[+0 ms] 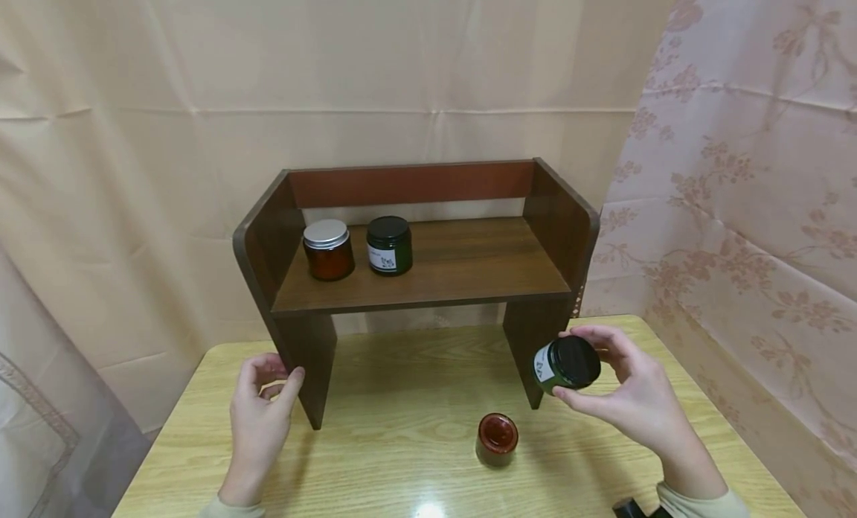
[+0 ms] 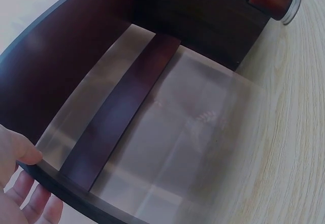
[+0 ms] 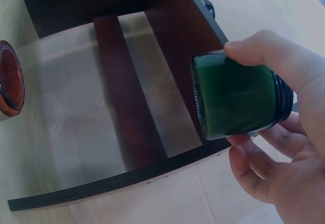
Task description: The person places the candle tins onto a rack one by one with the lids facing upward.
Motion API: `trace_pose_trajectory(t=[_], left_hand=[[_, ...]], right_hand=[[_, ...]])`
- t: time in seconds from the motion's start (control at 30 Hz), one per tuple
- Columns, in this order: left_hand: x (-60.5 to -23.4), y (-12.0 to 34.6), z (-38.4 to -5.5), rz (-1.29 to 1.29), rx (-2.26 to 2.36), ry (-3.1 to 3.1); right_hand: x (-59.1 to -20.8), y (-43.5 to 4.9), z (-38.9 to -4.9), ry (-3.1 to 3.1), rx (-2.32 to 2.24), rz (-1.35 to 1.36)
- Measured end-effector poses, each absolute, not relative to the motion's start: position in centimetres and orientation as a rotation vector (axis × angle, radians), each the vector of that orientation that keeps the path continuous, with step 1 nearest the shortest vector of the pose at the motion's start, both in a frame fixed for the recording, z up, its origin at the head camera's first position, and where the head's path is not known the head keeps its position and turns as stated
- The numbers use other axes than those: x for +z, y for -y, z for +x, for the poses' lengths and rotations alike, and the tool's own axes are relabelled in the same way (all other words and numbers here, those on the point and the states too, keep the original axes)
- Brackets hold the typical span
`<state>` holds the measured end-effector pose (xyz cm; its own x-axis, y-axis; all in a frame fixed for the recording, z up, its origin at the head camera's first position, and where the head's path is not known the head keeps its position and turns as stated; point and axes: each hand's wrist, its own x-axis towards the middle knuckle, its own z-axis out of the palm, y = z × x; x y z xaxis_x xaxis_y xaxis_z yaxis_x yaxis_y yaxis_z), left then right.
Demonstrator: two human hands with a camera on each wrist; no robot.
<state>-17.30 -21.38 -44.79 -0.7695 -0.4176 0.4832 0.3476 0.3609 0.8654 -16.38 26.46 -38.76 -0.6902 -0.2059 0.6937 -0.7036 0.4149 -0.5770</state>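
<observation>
My right hand (image 1: 629,384) grips a green glass jar (image 1: 556,369) with a black lid and white label, tilted and held off the table beside the shelf's right leg. The right wrist view shows the green jar (image 3: 236,96) between thumb and fingers. With thumb and fingers on either side of its edge, my left hand (image 1: 264,414) holds the left side panel (image 2: 71,196) of a dark brown wooden shelf (image 1: 428,287). An amber jar (image 1: 497,437) stands upside down on the table, its silver lid (image 2: 291,8) underneath.
On the shelf's upper board stand an amber jar with a silver lid (image 1: 328,251) and a green jar with a black lid (image 1: 390,246), side by side at the left. A black object (image 1: 629,507) lies by the right sleeve. Curtains hang behind the wood-grain table (image 1: 402,466).
</observation>
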Motion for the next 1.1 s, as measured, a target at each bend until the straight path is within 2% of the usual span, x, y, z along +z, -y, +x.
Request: trace_pose_trajectory(t=[0.37, 1.1], left_hand=[[-44.8, 21.4, -17.3, 0.065, -1.489, 1.960], [-44.8, 21.3, -17.2, 0.075, -1.508, 1.946]], right_hand=[[-38.4, -26.4, -16.6, 2.153, 1.154, 0.781], [-35.9, -24.8, -17.6, 2.037, 1.206, 1.025]])
